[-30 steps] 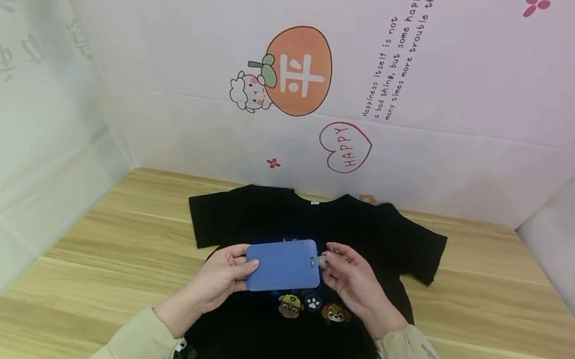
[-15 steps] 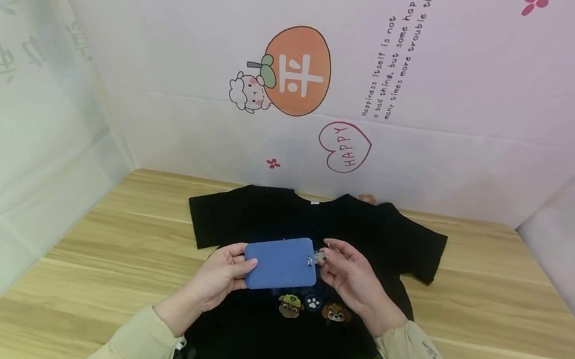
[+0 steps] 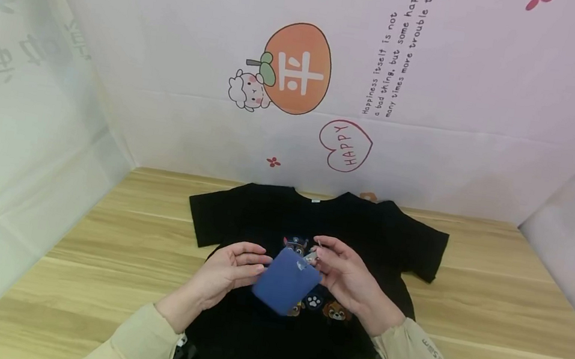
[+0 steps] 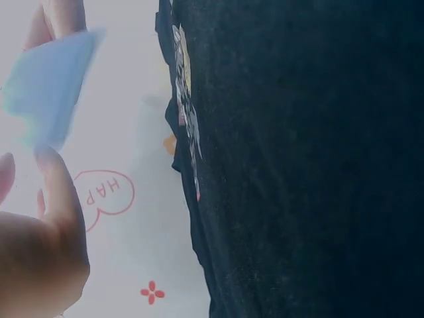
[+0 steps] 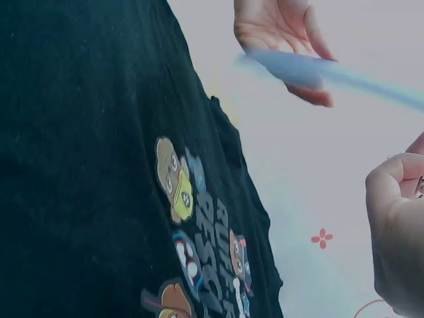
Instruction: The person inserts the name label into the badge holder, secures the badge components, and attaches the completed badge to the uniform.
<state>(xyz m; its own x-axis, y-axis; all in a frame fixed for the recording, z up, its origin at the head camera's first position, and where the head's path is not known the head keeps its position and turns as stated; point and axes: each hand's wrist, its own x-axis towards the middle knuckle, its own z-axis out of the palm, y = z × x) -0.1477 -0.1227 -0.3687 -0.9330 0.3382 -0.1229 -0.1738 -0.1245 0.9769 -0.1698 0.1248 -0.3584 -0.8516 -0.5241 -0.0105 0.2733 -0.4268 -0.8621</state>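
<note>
A blue card holder (image 3: 287, 282) hangs tilted over the black T-shirt (image 3: 291, 356), its slotted corner up by a small silver clip (image 3: 311, 257). My right hand (image 3: 348, 275) pinches that clip between thumb and fingers. To the left, my left hand (image 3: 226, 271) has its fingers loosely spread, fingertips right at the holder's upper left edge. In the left wrist view the card holder (image 4: 53, 89) is motion-blurred above my left hand (image 4: 46, 245). The right wrist view shows the card holder (image 5: 298, 69) nearly edge-on, with my right hand (image 5: 404, 225) below it.
The T-shirt lies spread on a wood-grain table (image 3: 493, 316), with cartoon dog prints (image 3: 337, 311) on its chest. A printed white backdrop (image 3: 190, 130) rises behind the table, and white sheets (image 3: 21, 169) stand at both sides.
My left hand has let go of the card holder, which has swung downward from the clip and turned, its lower end now nearer me. My right hand has shifted slightly left.
</note>
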